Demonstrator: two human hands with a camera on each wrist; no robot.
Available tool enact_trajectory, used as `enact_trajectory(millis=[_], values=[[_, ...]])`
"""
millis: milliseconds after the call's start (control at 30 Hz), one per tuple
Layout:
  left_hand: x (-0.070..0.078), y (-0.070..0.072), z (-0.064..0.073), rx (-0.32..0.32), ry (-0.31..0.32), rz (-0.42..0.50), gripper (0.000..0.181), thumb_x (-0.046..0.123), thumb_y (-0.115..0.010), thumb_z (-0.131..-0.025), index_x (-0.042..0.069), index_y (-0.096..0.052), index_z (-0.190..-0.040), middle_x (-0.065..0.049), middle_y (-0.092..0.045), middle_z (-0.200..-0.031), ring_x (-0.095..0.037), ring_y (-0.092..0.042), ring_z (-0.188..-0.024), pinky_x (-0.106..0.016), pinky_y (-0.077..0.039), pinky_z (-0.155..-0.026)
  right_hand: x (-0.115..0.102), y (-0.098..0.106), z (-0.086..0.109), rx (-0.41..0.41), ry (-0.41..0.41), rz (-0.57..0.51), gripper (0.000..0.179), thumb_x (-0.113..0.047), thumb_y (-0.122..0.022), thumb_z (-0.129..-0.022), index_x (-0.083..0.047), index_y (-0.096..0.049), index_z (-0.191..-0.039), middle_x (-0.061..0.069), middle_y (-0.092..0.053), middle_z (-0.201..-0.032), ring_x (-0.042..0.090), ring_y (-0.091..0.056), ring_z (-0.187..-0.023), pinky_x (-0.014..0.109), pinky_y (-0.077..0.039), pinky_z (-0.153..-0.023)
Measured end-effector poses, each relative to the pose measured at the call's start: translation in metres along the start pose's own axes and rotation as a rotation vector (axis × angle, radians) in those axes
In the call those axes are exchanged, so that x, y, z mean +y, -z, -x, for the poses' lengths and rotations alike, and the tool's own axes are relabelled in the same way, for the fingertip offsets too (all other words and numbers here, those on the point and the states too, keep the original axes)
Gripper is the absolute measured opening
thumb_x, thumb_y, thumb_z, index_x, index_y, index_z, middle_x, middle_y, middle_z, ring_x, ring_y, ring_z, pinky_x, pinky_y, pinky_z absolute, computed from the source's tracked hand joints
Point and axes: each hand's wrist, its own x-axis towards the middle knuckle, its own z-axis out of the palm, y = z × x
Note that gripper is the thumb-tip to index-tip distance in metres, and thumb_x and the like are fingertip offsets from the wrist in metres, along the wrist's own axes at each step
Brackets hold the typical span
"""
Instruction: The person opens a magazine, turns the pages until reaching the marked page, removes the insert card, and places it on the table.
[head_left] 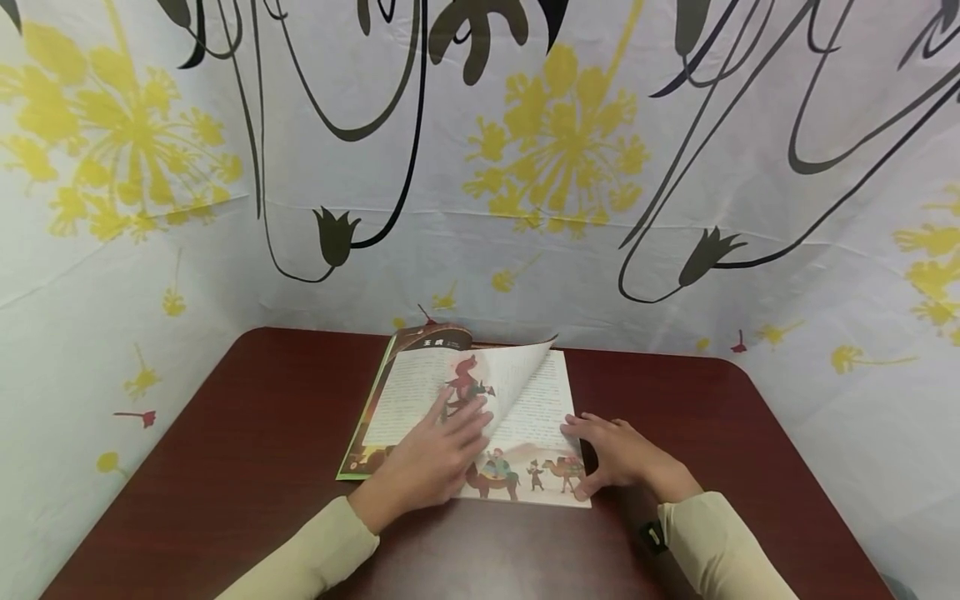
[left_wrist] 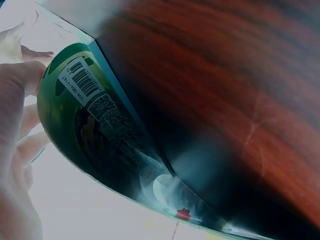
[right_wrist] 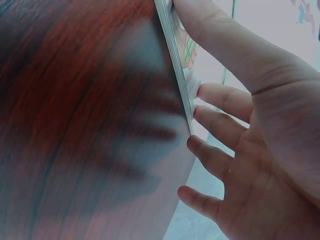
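Observation:
An illustrated book [head_left: 525, 417] lies spread on the table, with a page lifted and curling at its top right corner. My left hand [head_left: 435, 454] rests across that page, fingers extended over a red figure printed on it. In the left wrist view the green back cover [left_wrist: 75, 120] bows up and shows a barcode. At the book's right edge is my right hand [head_left: 618, 454], thumb by the lower corner and fingertips touching the edge farther up. The right wrist view shows these fingers [right_wrist: 220, 125] spread and fairly straight beside the stacked pages.
The dark red table [head_left: 247, 433] has rounded far corners. A white cloth [head_left: 487, 175] with yellow flowers and dark vines hangs behind it and along both sides. A dark band [head_left: 654, 536] is on my right wrist, by the sleeve cuff.

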Motion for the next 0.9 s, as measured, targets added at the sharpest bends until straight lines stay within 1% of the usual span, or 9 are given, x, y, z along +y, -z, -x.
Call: enact_trajectory(millis=[67, 133, 267, 367, 467, 567, 700, 900], values=[[-0.0003, 0.0003, -0.0001, -0.028, 0.007, -0.005, 0.043, 0.036, -0.066, -0.083, 0.018, -0.066, -0.122, -0.007, -0.051, -0.145, -0.031, -0.032, -0.146, -0.061, -0.016, -0.116, -0.0002, -0.0001, 0.0000, 0.000, -0.009, 0.004, 0.102, -0.052, -0.090, -0.060, -0.003, -0.053, -0.142, 0.018, -0.045, -0.150, 0.042, -0.036, -0.141, 0.069, -0.029, -0.102], [-0.0006, 0.0008, 0.0000, -0.070, 0.024, -0.002, 0.044, 0.038, -0.064, -0.085, 0.020, -0.066, -0.125, -0.008, -0.050, -0.146, -0.031, -0.031, -0.146, -0.061, -0.016, -0.116, -0.0004, -0.0004, 0.0000, -0.001, -0.016, 0.004, 0.103, -0.052, -0.090, -0.060, -0.003, -0.053, -0.142, 0.018, -0.045, -0.151, 0.041, -0.037, -0.141, 0.069, -0.029, -0.103], [-0.0006, 0.0012, -0.0005, -0.157, 0.057, 0.008, 0.048, 0.040, -0.060, -0.089, 0.023, -0.063, -0.134, -0.007, -0.043, -0.153, -0.031, -0.025, -0.148, -0.059, -0.013, -0.117, -0.0010, -0.0005, 0.0003, -0.004, -0.030, -0.001, 0.103, -0.052, -0.090, -0.060, -0.004, -0.052, -0.143, 0.017, -0.045, -0.151, 0.040, -0.036, -0.141, 0.068, -0.028, -0.104], [-0.0003, 0.0013, -0.0008, -0.189, 0.068, 0.018, 0.048, 0.040, -0.058, -0.091, 0.024, -0.061, -0.135, -0.006, -0.041, -0.155, -0.030, -0.023, -0.149, -0.058, -0.011, -0.118, -0.0015, -0.0006, 0.0003, -0.003, -0.034, -0.002, 0.102, -0.051, -0.090, -0.060, -0.004, -0.053, -0.142, 0.017, -0.045, -0.151, 0.041, -0.036, -0.141, 0.069, -0.028, -0.104], [-0.0001, 0.0017, -0.0008, -0.194, 0.073, 0.024, 0.045, 0.039, -0.058, -0.091, 0.024, -0.063, -0.132, -0.006, -0.041, -0.155, -0.030, -0.023, -0.149, -0.059, -0.011, -0.118, -0.0020, -0.0007, -0.0002, -0.004, -0.037, 0.000, 0.102, -0.051, -0.090, -0.060, -0.004, -0.053, -0.142, 0.017, -0.045, -0.151, 0.040, -0.037, -0.141, 0.069, -0.028, -0.104], [-0.0001, 0.0022, -0.0008, -0.190, 0.075, 0.025, 0.037, 0.038, -0.059, -0.089, 0.024, -0.067, -0.122, -0.006, -0.041, -0.155, -0.030, -0.023, -0.149, -0.060, -0.012, -0.117, -0.0023, -0.0007, -0.0009, -0.007, -0.040, 0.002, 0.102, -0.050, -0.090, -0.060, -0.004, -0.052, -0.143, 0.017, -0.045, -0.151, 0.039, -0.037, -0.141, 0.068, -0.028, -0.104], [0.0002, 0.0025, -0.0017, -0.184, 0.081, 0.033, 0.028, 0.037, -0.061, -0.088, 0.021, -0.068, -0.110, -0.006, -0.042, -0.154, -0.030, -0.023, -0.149, -0.061, -0.012, -0.117, -0.0027, -0.0004, -0.0006, -0.011, -0.043, 0.002, 0.101, -0.049, -0.091, -0.061, -0.003, -0.052, -0.143, 0.018, -0.045, -0.151, 0.039, -0.038, -0.141, 0.068, -0.029, -0.104], [0.0004, 0.0020, -0.0030, -0.182, 0.100, 0.022, 0.028, 0.042, -0.060, -0.090, 0.020, -0.067, -0.107, -0.006, -0.046, -0.152, -0.028, -0.026, -0.149, -0.060, -0.010, -0.117, -0.0030, -0.0004, 0.0007, -0.014, -0.040, -0.010, 0.101, -0.047, -0.090, -0.062, -0.003, -0.051, -0.143, 0.018, -0.044, -0.151, 0.040, -0.038, -0.140, 0.070, -0.027, -0.104]])
